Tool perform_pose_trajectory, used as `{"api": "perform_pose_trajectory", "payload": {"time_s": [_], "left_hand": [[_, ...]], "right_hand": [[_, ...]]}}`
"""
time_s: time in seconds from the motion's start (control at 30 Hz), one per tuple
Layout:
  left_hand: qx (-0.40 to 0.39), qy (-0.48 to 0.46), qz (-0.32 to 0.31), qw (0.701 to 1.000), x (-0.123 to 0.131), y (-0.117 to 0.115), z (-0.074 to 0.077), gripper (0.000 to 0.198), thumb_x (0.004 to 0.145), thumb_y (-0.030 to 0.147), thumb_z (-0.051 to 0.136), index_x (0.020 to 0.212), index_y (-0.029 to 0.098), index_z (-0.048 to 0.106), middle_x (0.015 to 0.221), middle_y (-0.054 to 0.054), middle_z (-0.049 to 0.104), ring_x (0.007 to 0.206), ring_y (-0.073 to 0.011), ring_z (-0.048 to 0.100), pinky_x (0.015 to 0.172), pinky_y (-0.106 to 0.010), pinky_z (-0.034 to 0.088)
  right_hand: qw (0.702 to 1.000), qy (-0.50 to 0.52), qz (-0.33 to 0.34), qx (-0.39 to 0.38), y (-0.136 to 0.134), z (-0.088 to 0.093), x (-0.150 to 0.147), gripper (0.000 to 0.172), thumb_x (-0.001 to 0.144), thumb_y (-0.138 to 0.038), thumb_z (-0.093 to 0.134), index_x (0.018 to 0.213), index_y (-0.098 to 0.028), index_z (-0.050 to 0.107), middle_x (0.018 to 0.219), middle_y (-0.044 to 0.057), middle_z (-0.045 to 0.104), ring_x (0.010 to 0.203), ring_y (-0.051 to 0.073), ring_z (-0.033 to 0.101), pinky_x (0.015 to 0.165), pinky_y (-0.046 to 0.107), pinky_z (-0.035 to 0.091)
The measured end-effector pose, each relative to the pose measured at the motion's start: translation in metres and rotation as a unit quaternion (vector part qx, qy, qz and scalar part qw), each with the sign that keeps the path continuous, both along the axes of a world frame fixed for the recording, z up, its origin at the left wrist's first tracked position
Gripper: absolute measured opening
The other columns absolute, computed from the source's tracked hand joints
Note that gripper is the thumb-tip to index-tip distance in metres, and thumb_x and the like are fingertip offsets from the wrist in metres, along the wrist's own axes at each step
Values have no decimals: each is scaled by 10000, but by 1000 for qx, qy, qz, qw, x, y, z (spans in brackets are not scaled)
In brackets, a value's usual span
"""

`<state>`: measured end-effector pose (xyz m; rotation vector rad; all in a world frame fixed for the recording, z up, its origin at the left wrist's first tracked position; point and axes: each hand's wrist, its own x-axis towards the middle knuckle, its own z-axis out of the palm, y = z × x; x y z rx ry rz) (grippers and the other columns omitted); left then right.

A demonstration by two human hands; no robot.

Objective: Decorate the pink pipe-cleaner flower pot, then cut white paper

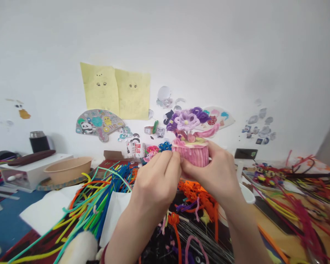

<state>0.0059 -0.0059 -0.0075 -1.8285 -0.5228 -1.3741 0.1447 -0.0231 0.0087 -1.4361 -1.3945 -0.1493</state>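
Above the table I hold a small pink flower pot (192, 156) wrapped in fuzzy pipe cleaner, with a pale yellow top. From it rise a lilac pipe-cleaner flower (186, 121) and darker purple ones (199, 114), and a pink strip (209, 132) sticks out to the right. My right hand (217, 168) wraps the pot's right side and underside, thumb across the front. The curled fingers of my left hand (159, 174) press together at the pot's left edge; their tips are partly hidden.
Colourful pipe cleaners (99, 205) lie in a bundle at left, near white paper (51, 209). Orange pipe-cleaner pieces (198, 192) and thin wires (203, 234) lie below my hands. A beige bowl (68, 170) and black thermos (39, 143) stand at the back left. A phone (275, 214) lies right.
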Motion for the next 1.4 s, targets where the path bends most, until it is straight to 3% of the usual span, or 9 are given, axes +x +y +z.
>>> {"api": "perform_pose_trajectory", "payload": {"time_s": [0.13,0.23,0.4,0.63,0.8,1.07,1.4], "left_hand": [[15,-24,14,1000,-5,0,2,77,862,81,607,865,60,681,723,-70,697,630,-156,630,583,-268,472],[-20,-23,-5,1000,-12,0,4,87,867,79,602,891,76,685,757,-62,705,660,-140,638,624,-247,475],[-59,-4,-28,998,-16,0,5,85,863,97,607,857,117,689,772,-46,717,674,-160,658,580,-273,461],[-53,17,-18,998,-17,0,2,103,858,68,589,903,74,682,818,-98,718,703,-216,671,531,-307,472],[-22,34,3,999,-13,-2,0,103,867,61,567,888,43,666,813,-128,709,697,-233,672,502,-313,486],[-39,35,-5,999,-17,4,0,117,872,73,576,945,45,663,857,-118,711,760,-221,682,597,-309,547],[-16,42,25,999,-13,-1,4,169,892,65,520,904,38,686,801,-118,718,681,-219,678,513,-307,508]], "right_hand": [[1000,0,24,11,1,-1,-5,328,572,-453,713,747,-180,666,655,46,662,602,217,598,555,315,432],[999,20,33,7,3,-2,-6,341,575,-439,720,789,-176,683,675,49,678,622,227,618,576,326,452],[999,37,25,-16,6,-3,-3,413,578,-511,724,805,-169,675,683,63,686,658,257,635,566,336,462],[999,32,21,-17,6,-3,-3,476,575,-513,725,900,-166,692,737,74,698,706,274,646,603,355,470],[1000,23,14,-8,6,-3,-5,445,578,-491,726,876,-162,705,721,74,696,692,269,644,582,337,459],[999,44,14,3,5,-3,-4,450,569,-507,725,867,-170,703,721,63,701,693,264,646,595,337,465],[1000,7,-4,15,3,-2,-4,367,595,-474,724,812,-181,683,720,71,689,677,260,635,578,328,442]]}}
